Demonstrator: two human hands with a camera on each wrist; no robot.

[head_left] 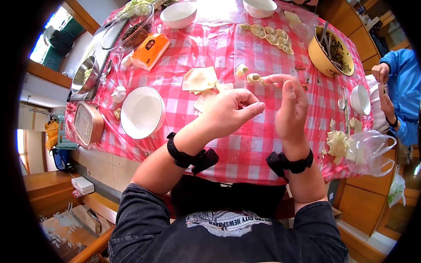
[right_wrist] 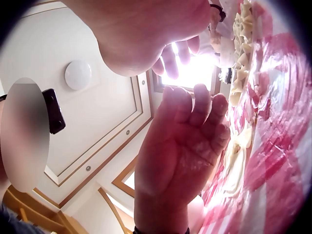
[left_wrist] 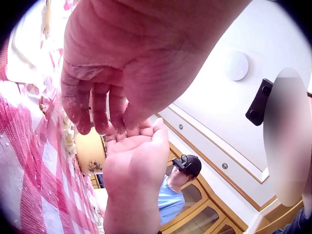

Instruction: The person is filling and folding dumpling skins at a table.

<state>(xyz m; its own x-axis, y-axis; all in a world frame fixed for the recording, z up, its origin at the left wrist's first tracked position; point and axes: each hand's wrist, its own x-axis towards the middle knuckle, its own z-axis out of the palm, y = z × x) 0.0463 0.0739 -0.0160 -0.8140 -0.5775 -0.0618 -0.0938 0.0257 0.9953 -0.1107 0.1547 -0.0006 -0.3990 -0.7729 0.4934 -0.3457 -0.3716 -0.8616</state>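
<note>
Above the checked tablecloth (head_left: 237, 153), my left hand (head_left: 232, 107) faces my right hand (head_left: 291, 105) with a gap between them. Neither palm holds anything. In the right wrist view the left hand (right_wrist: 178, 146) has loosely bent fingers and white powder on its palm. The right hand (left_wrist: 136, 170) shows a bare palm in the left wrist view. Square dough wrappers (head_left: 199, 79) lie beyond my left hand, some partly hidden by it. A folded wonton (head_left: 253, 78) is beside my right fingertips, and another small wonton (head_left: 241, 69) lies just behind it.
Rows of wontons (head_left: 272, 36) lie farther back. A yellow basin (head_left: 315, 57) of chopped filling with utensils stands at the right. An empty white bowl (head_left: 142, 112) and an orange tissue pack (head_left: 150, 51) are to the left. Another person (head_left: 401, 87) sits at the right.
</note>
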